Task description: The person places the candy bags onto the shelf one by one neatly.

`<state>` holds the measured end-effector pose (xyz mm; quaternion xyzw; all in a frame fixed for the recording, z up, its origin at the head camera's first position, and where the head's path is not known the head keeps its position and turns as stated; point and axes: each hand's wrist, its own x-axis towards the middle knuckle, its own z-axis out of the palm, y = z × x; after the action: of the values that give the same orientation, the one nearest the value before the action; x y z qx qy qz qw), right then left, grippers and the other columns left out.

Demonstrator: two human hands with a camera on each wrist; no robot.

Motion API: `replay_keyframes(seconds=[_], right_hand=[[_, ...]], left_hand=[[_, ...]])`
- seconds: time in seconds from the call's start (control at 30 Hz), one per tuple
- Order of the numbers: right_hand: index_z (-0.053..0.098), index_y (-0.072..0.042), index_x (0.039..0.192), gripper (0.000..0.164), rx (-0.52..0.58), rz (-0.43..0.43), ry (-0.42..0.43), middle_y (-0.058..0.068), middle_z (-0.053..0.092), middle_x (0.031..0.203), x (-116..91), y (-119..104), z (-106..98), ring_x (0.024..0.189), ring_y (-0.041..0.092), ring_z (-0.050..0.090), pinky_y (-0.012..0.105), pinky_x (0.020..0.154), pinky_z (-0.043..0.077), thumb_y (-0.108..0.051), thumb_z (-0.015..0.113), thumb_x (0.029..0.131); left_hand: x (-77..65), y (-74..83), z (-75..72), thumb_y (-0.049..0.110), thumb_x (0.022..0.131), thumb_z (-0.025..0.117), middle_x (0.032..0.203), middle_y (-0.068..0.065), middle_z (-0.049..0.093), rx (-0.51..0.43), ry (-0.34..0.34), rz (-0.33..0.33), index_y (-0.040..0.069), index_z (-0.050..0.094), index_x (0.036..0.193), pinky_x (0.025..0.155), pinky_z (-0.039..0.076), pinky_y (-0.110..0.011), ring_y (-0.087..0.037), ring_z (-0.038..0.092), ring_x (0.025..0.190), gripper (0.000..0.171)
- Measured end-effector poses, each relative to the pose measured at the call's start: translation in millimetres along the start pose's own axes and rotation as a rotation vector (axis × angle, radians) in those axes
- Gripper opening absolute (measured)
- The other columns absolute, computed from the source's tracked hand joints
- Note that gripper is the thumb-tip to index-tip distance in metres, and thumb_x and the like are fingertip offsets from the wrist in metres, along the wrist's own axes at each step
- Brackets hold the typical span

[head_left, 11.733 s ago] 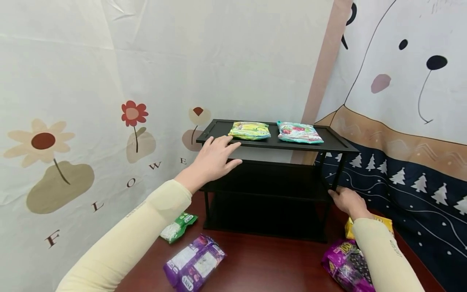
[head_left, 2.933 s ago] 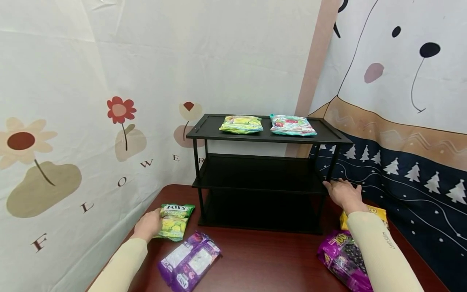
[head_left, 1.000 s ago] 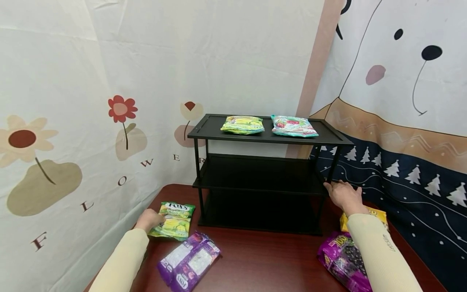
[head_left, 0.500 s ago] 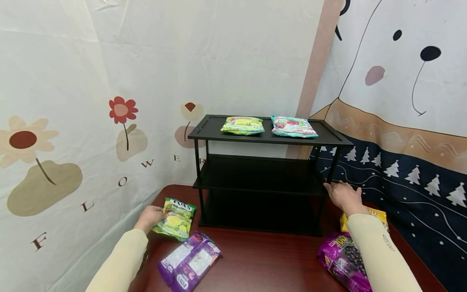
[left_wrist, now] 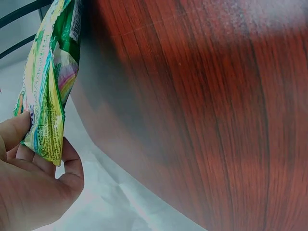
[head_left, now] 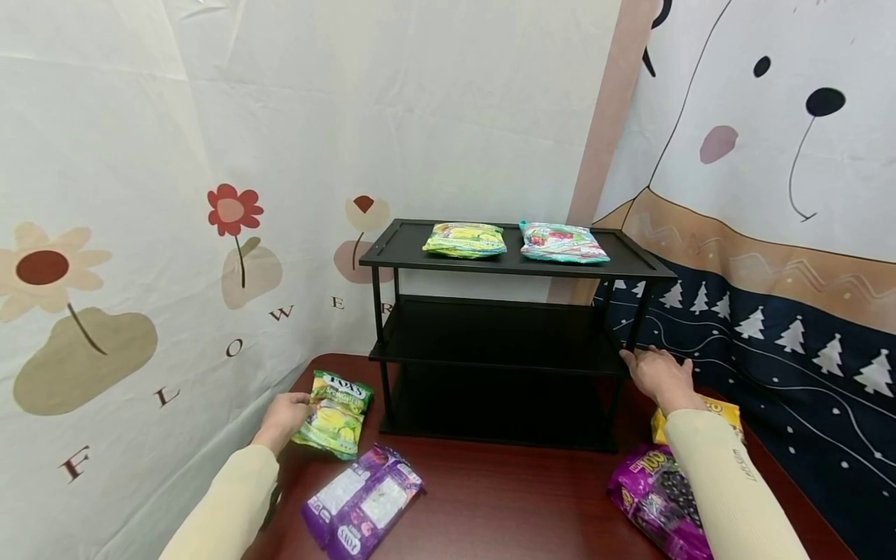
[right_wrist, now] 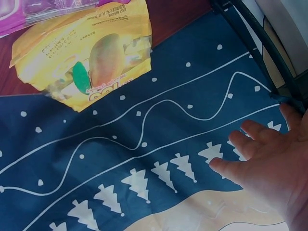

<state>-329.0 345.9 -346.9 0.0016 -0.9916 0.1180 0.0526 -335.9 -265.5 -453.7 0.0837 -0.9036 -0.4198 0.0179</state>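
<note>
My left hand (head_left: 283, 420) pinches the left edge of a green Fox's candy bag (head_left: 337, 414) at the table's left side, its lemon-printed front showing. In the left wrist view the bag (left_wrist: 50, 86) is seen edge-on, thumb on one face and fingers on the other, its lower end sticking out of the grip. My right hand (head_left: 661, 377) is at the right post of a black three-tier rack (head_left: 490, 330), beside its middle shelf. Spread fingers show on that hand (right_wrist: 269, 154) in the right wrist view, with fingertips right at the black frame.
On the top shelf lie a yellow-green bag (head_left: 465, 239) and a teal bag (head_left: 563, 243). A purple Fox's bag (head_left: 364, 502) is on the reddish-brown table (head_left: 511, 498) at front left. Under my right forearm are a purple bag (head_left: 658, 498) and a yellow mango-printed bag (right_wrist: 106, 53).
My left hand has come down from the top shelf to the green bag, which has turned from its back to its front and lately tilted slightly. The right hand stays by the post.
</note>
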Motion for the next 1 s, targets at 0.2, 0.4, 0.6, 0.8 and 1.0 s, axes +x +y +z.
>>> replay_keyframes(seconds=[0.2, 0.4, 0.6, 0.8, 1.0], right_hand=[[0.041, 0.011, 0.143, 0.068, 0.003, 0.0, 0.002, 0.039, 0.032, 0.146, -1, 1, 0, 0.137, 0.056, 0.022, 0.077, 0.103, 0.008, -0.045, 0.023, 0.109], [0.042, 0.011, 0.143, 0.068, 0.007, 0.004, -0.006, 0.038, 0.034, 0.145, 1, 0, 1, 0.137, 0.056, 0.023, 0.078, 0.103, 0.008, -0.045, 0.024, 0.109], [0.041, 0.011, 0.143, 0.068, 0.01, 0.008, -0.012, 0.038, 0.034, 0.146, 2, 0, 1, 0.137, 0.056, 0.022, 0.078, 0.103, 0.007, -0.045, 0.023, 0.109], [0.041, 0.011, 0.143, 0.069, 0.007, 0.009, -0.009, 0.038, 0.034, 0.146, 2, 1, 1, 0.137, 0.056, 0.022, 0.078, 0.103, 0.007, -0.046, 0.023, 0.109], [0.041, 0.011, 0.143, 0.069, 0.009, 0.009, -0.005, 0.038, 0.034, 0.145, 2, 1, 1, 0.137, 0.056, 0.023, 0.078, 0.103, 0.008, -0.046, 0.023, 0.109]], left_hand=[[-0.7, 0.0, 1.0, 0.009, 0.101, 0.051, 0.13, -0.034, 0.051, -0.074, 0.049, 0.024, -0.015, 0.054, 0.129, 0.094, 0.04, -0.056, -0.043, 0.05, 0.114, 0.037], [-1.6, -1.0, 0.9, 0.009, 0.101, 0.052, 0.127, -0.033, 0.056, -0.115, 0.106, 0.063, -0.015, 0.055, 0.128, 0.09, 0.043, -0.052, -0.042, 0.053, 0.111, 0.037], [-2.5, -1.2, -1.8, 0.011, 0.102, 0.052, 0.134, -0.033, 0.052, -0.171, 0.142, 0.083, -0.015, 0.052, 0.134, 0.091, 0.044, -0.048, -0.041, 0.052, 0.116, 0.041], [-4.6, 1.3, -4.0, 0.014, 0.102, 0.055, 0.122, -0.028, 0.062, -0.225, 0.198, 0.122, -0.013, 0.056, 0.13, 0.072, 0.046, -0.023, -0.017, 0.06, 0.091, 0.04], [-13.4, 5.2, -9.0, 0.013, 0.102, 0.055, 0.115, -0.023, 0.066, -0.332, 0.224, 0.147, -0.014, 0.057, 0.129, 0.07, 0.046, -0.016, -0.001, 0.055, 0.081, 0.038]])
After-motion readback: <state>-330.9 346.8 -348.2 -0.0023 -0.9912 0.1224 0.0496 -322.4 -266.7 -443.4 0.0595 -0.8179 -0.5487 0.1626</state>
